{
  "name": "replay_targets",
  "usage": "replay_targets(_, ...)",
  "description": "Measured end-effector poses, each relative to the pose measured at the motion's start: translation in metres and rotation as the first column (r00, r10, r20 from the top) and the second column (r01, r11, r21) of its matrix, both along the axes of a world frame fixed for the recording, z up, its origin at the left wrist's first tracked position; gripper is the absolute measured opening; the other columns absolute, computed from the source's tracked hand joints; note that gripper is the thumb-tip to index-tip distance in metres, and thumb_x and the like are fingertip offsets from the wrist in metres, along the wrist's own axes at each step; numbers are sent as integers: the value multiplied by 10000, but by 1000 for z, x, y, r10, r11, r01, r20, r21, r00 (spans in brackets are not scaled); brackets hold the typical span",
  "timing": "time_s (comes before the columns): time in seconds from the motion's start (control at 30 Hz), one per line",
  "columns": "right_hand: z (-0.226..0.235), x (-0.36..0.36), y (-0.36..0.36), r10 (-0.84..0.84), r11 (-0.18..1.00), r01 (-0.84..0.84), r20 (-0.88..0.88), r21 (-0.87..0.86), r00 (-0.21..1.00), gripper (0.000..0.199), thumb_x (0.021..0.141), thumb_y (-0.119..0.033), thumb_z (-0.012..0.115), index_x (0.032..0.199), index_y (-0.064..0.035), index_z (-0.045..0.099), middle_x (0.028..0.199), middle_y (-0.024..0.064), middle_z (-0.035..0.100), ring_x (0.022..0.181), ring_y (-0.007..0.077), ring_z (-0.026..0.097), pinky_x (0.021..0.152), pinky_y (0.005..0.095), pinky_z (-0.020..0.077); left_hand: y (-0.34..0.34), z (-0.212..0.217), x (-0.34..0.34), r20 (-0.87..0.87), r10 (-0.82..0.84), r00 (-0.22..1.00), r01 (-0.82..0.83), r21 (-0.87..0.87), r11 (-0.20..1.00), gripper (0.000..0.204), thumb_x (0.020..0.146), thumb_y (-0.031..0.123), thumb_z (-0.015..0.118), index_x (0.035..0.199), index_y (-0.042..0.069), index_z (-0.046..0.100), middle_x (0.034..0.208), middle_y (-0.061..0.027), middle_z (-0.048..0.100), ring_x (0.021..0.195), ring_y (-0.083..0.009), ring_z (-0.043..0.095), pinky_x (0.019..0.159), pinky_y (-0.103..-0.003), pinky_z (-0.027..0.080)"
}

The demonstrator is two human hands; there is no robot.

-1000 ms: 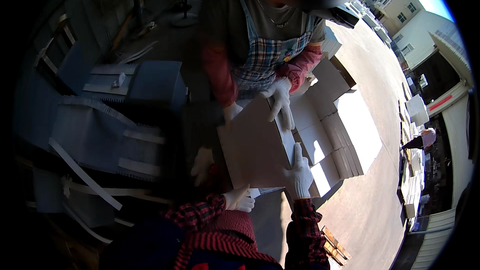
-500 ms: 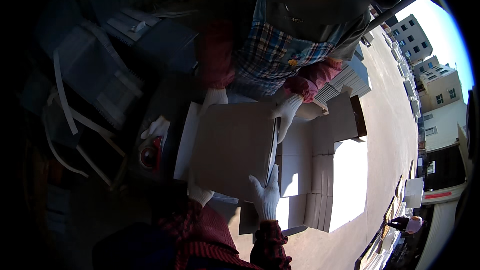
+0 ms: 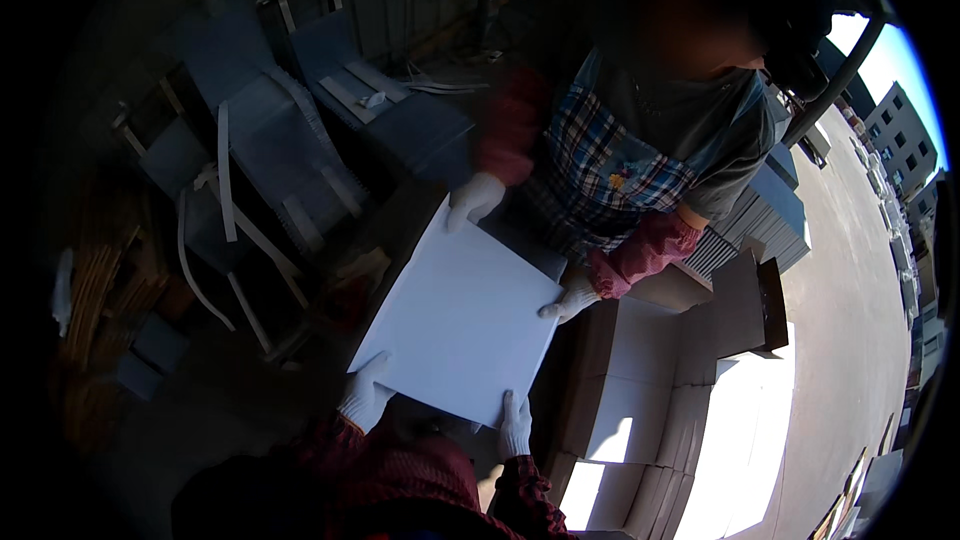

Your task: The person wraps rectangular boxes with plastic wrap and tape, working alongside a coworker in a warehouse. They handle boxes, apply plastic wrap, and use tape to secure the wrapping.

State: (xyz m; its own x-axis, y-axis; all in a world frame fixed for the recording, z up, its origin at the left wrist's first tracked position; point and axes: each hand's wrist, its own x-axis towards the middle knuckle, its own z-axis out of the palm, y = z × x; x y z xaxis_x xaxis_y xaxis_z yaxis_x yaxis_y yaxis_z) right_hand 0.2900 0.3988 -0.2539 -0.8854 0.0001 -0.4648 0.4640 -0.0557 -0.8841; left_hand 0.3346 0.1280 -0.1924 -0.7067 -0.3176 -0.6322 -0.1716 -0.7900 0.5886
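Note:
A large flat white square panel point(image 3: 460, 315) hangs level between two people. My left hand point(image 3: 365, 395), in a white glove, grips its near left corner. My right hand point(image 3: 515, 427), gloved too, holds the near edge toward the right. Facing me, a person in a plaid apron point(image 3: 600, 175) holds the far side, one white-gloved hand point(image 3: 473, 198) on the far corner and the other gloved hand point(image 3: 570, 300) on the right edge. My red checked sleeves point(image 3: 400, 470) come in from the bottom.
Stacks of white panels point(image 3: 650, 420) lie on the ground at the right, part in sunlight. Grey flat packs with loose white strapping bands point(image 3: 225, 185) fill the shaded left. A brown box point(image 3: 745, 300) sits beyond the stacks. Buildings point(image 3: 900, 130) stand at the far right.
The view has swung and the panel now sits more to the middle. My hands have shifted along its near edge. The other person's hands still hold the far side.

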Motion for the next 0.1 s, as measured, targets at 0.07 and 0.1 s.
replay_targets(0.07,-7,-7,-13,55,997,-49,111,-61,992,584,1022,-444,543,1348,39,522,1212,114,630,1069,187,579,951,326,457,2,30,8,-10,-63,998,59,-221,974,453,963,207,612,1382,76,501,1306,-66,598,1193,-222,573,1001,-396,471)
replay_targets(0.1,38,-12,-33,90,994,-74,229,-78,969,630,1015,-500,525,1367,23,522,1225,149,630,1061,188,579,948,322,455,-11,10,24,-27,-89,996,75,-334,940,538,950,193,629,1448,73,463,1350,-69,586,1226,-222,564,1031,-389,455)
